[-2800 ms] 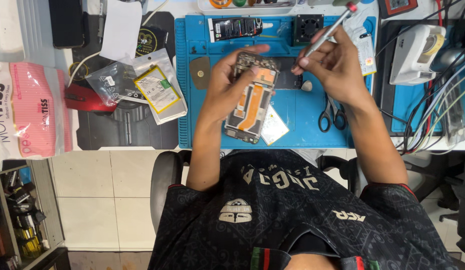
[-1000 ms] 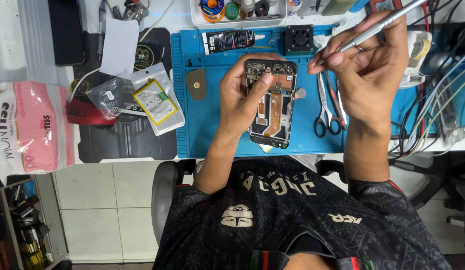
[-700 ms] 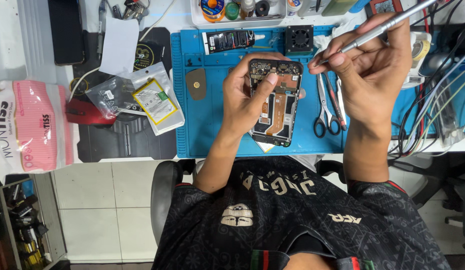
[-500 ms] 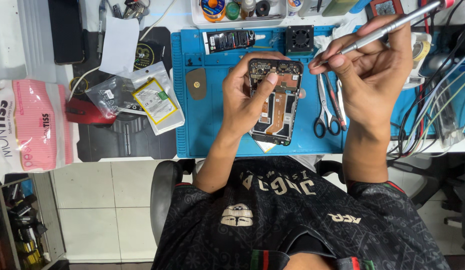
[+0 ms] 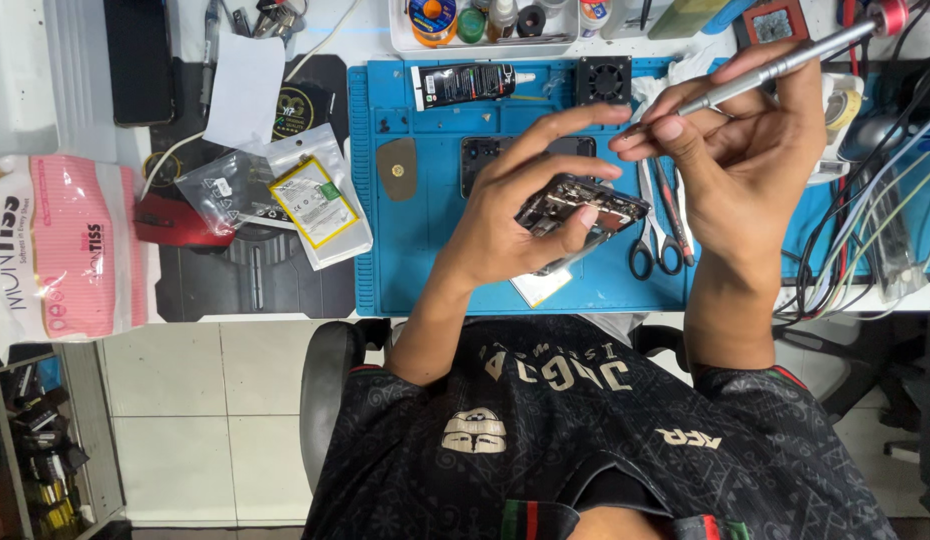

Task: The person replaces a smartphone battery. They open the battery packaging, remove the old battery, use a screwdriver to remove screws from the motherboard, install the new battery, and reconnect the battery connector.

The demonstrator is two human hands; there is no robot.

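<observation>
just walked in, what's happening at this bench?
A person is working on an opened phone, held tilted in the left hand above a blue work mat. The right hand pinches a slim metal screwdriver, its tip close to the left fingertips, just above the phone. Scissors lie on the mat beside the phone, with a black tube further back. A bagged flat part sits off the mat.

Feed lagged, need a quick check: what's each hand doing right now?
Left hand: closed on the opened phone, tilted above the blue mat.
Right hand: pinching the screwdriver, tip near the left fingertips.
</observation>
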